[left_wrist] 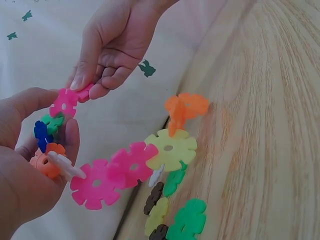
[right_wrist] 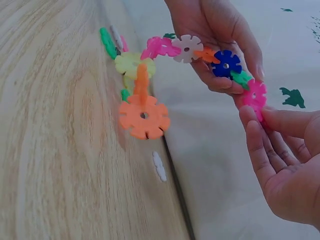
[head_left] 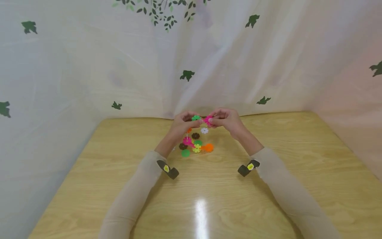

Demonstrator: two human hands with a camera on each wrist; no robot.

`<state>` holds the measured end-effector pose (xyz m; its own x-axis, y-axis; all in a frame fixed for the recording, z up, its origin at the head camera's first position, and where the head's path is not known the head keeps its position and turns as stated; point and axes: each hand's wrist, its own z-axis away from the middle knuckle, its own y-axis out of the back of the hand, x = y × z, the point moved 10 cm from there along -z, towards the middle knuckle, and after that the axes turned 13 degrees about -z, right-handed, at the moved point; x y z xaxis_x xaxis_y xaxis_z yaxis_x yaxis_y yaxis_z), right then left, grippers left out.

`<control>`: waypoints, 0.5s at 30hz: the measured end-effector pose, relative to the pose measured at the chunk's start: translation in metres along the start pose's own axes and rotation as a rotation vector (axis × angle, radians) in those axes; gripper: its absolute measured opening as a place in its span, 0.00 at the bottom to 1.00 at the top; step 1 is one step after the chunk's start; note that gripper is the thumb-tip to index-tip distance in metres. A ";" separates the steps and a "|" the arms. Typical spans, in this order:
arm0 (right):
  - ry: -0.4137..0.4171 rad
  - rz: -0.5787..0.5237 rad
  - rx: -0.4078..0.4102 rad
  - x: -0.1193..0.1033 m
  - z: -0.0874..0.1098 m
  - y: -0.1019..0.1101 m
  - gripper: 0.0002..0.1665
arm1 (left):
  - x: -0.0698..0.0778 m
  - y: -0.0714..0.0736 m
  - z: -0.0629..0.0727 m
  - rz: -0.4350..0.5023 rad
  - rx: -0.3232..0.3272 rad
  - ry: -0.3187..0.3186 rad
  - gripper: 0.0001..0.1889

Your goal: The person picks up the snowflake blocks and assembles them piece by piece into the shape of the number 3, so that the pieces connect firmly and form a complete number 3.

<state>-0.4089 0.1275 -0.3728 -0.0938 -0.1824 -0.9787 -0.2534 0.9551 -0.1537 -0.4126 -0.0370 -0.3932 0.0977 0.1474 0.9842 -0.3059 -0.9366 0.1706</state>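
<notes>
A chain of interlocking notched plastic discs hangs between both hands and the table. Near its upper end, the left hand (head_left: 182, 125) holds the chain around a pink disc (left_wrist: 64, 102), a green disc (left_wrist: 52, 122) and a blue disc (right_wrist: 226, 66). Thumb and fingers of the right hand (head_left: 229, 120) pinch another pink disc (left_wrist: 85, 92), which meets the first one edge to edge. Below the left hand the chain continues through orange, a white disc (right_wrist: 186, 48) and two pink discs (left_wrist: 96, 184) to a yellow disc (left_wrist: 171, 149) and orange discs (right_wrist: 145, 117).
Loose discs lie on the wooden table (head_left: 209, 186) under the hands: a white disc (head_left: 204, 130), brown discs (head_left: 195, 136) and a green disc (head_left: 185, 153) among them. A pale curtain (head_left: 143, 73) with leaf and bird prints hangs behind the table's far edge.
</notes>
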 end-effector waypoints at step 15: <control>-0.056 0.060 -0.022 0.003 0.002 -0.004 0.16 | -0.004 0.000 0.000 0.020 -0.049 0.032 0.10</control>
<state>-0.4066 0.1234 -0.3755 -0.0555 -0.1113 -0.9922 -0.2706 0.9583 -0.0923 -0.4131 -0.0375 -0.3971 0.0611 0.1395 0.9883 -0.3537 -0.9229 0.1521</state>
